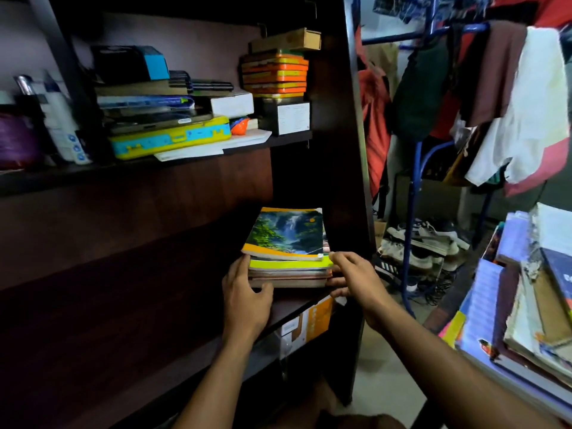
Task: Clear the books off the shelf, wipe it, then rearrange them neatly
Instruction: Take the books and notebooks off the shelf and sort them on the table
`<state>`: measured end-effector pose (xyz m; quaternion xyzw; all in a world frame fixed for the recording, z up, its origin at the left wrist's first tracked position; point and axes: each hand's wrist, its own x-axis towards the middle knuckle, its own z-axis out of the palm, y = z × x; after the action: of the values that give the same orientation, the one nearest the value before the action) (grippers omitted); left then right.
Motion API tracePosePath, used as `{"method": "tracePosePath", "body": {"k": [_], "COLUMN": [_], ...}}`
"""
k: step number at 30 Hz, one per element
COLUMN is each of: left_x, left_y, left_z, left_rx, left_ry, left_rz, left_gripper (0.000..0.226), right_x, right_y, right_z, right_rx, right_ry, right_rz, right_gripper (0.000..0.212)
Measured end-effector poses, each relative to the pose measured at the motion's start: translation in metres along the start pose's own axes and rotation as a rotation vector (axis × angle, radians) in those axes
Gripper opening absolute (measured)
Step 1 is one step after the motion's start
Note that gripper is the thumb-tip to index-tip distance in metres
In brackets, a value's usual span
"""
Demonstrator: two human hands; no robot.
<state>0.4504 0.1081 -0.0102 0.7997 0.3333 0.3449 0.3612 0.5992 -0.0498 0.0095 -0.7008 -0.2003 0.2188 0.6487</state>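
2 hands, left hand + right hand, grip 1 book stack on shelf

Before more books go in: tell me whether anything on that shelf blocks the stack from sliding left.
Nothing visible does. The stack of books sits at the right end of the shelf, held between the left hand and right hand. The board to its left looks bare, though dimly lit.

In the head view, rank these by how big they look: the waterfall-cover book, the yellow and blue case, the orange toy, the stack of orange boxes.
1. yellow and blue case
2. waterfall-cover book; close to the case, and nearer the camera, so unsure
3. stack of orange boxes
4. orange toy
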Motion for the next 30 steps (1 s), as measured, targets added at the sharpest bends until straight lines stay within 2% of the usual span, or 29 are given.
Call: {"method": "tracePosePath", "body": {"k": [2, 4, 6, 9, 14, 18, 24, 27, 30], "left_x": [-0.002, -0.003, -0.002, -0.002, -0.008, -0.017, -0.011, -0.012, -0.008], "left_y": [-0.002, -0.003, -0.004, -0.003, 0.002, 0.010, 0.003, 0.004, 0.000], "left_z": [-0.001, -0.001, -0.004, -0.007, -0.011, -0.013, -0.010, -0.006, -0.003], "left_rx": [-0.015, -0.012, -0.089, -0.254, -0.329, -0.278, -0.172, -0.096, -0.025], "left_ry": [0.011, -0.049, -0.085, 0.004, 0.034, -0.120, -0.031, -0.119, -0.164], "left_rz": [0.102, 0.165, 0.137, 0.065, 0.137, 0.190, 0.144, 0.118, 0.123], "left_gripper": [0.055, 0.055, 0.064, 0.074, 0.098, 0.106, 0.099, 0.092, 0.095], "right_x": [0.001, 0.002, 0.003, 0.002, -0.003, -0.010, -0.007, 0.002, 0.010], "right_y": [-0.006, -0.009, -0.010, -0.009, -0.011, -0.017, -0.027, -0.035, -0.041], "right_z": [-0.003, -0.007, -0.010, -0.012, -0.014, -0.015, -0.019, -0.020, -0.017], "right_rx": [-0.005, 0.034, 0.071, 0.113, 0.178, 0.170, 0.111, 0.016, -0.047], "right_ry": [-0.016, -0.008, -0.006, -0.007, -0.022, -0.039, -0.003, 0.050, 0.047], "right_rz": [0.017, 0.047, 0.069, 0.081, 0.109, 0.115, 0.137, 0.100, 0.113], "right_gripper": [0.031, 0.031, 0.030, 0.026, 0.024, 0.022, 0.036, 0.044, 0.043]}}
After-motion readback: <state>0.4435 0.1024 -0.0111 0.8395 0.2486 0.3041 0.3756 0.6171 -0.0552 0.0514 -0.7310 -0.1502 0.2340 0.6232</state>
